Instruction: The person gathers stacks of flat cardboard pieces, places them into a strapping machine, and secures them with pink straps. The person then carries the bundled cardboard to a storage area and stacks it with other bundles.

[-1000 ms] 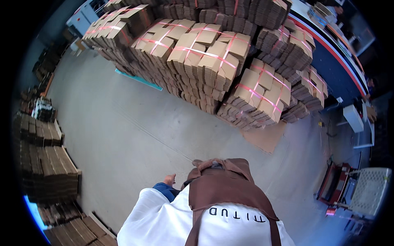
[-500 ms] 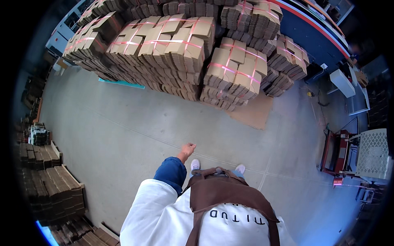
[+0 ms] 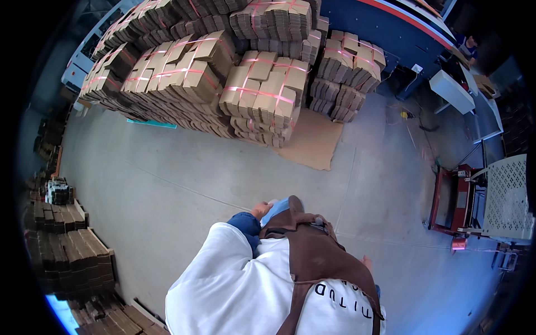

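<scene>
My left hand [image 3: 261, 210] hangs in front of me, beside my blue trouser leg [image 3: 274, 211]. Its fingers look loosely curled, with nothing visible in them. My right hand [image 3: 367, 262] shows only as a small patch past the edge of the brown apron [image 3: 324, 257]; its fingers are hidden. Neither hand is near the goods. Ahead stand stacked bundles of flat brown cardboard [image 3: 262, 89], tied with pink strap. The nearest stack rests partly by a loose cardboard sheet [image 3: 312, 139] on the floor.
More cardboard stacks [image 3: 84, 257] line the left side. To the right are a red-framed cart [image 3: 446, 195], a white perforated panel [image 3: 505, 195] and a white table-like unit [image 3: 452, 92]. A long blue machine [image 3: 368, 28] spans the back. Another person [image 3: 469, 47] is at the far right.
My view has swung to the right, so the stacks shift left. My left hand has drawn back toward my leg. A bit of my right hand has come into view, and one leg has stepped forward.
</scene>
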Available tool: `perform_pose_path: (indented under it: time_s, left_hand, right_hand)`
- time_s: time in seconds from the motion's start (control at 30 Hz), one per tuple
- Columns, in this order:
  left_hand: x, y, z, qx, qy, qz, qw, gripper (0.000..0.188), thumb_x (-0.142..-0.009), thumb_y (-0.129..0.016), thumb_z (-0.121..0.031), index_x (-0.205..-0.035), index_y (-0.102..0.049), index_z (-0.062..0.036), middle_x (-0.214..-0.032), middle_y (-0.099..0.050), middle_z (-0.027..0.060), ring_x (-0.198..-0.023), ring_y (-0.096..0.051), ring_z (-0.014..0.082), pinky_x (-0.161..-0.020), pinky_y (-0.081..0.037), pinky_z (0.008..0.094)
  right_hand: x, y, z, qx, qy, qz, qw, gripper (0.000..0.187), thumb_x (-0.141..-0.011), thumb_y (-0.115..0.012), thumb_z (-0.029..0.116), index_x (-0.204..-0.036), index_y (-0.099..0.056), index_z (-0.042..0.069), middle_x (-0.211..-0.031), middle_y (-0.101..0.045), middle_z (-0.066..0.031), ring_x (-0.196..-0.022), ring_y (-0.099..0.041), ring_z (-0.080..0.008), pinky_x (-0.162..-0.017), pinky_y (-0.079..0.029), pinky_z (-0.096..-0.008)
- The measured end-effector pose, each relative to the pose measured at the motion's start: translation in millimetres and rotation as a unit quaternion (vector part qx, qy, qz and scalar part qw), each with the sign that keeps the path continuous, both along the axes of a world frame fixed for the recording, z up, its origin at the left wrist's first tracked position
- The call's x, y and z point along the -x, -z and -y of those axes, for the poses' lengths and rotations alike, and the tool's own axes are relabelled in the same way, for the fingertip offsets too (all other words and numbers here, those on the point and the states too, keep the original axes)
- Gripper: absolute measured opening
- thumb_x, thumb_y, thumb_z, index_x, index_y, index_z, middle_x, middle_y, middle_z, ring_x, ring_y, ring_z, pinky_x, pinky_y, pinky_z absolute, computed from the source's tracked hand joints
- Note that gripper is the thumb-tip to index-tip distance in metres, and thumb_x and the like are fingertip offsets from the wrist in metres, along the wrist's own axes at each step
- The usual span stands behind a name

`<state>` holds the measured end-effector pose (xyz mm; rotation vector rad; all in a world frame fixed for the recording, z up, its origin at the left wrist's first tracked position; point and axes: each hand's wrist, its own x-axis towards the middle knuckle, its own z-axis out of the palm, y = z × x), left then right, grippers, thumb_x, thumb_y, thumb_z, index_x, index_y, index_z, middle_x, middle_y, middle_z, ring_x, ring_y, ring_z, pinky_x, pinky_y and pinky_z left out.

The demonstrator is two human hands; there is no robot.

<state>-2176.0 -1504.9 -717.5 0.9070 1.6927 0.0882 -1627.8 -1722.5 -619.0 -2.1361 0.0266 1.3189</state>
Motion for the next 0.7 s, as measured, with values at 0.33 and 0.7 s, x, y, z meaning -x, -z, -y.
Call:
perform_pose_path:
  time_s: [0.33,0.7]
  left_hand:
    - [-101,-21,-118,0.064,-0.028,-0.067,0.995,0.059,-0.086,-0.054,-0.048,-0.109,-0.063,0.0051,-0.105,-0.066,0.0221,-0.095,-0.065,0.0367,-0.084,-0.049,0.0428]
    - [-433,-24,-439,-0.059,0.18,-0.036,0.981,0.039,-0.087,-0.056,-0.035,-0.105,-0.065,-0.0022,-0.097,-0.067,0.0126,-0.087,-0.064,0.0237,-0.073,-0.049,0.0349]
  right_hand:
    - [-111,-72,-277,-0.183,-0.128,-0.043,0.974,0.062,-0.093,-0.047,0.05,-0.138,-0.038,0.008,-0.129,-0.053,-0.017,-0.115,-0.054,-0.0297,-0.093,-0.041,-0.0445]
    - [-249,-29,-150,0.089,0.19,-0.049,0.977,0.05,-0.093,-0.046,0.046,-0.122,-0.049,0.005,-0.11,-0.061,-0.0125,-0.096,-0.061,-0.0254,-0.079,-0.045,-0.0448]
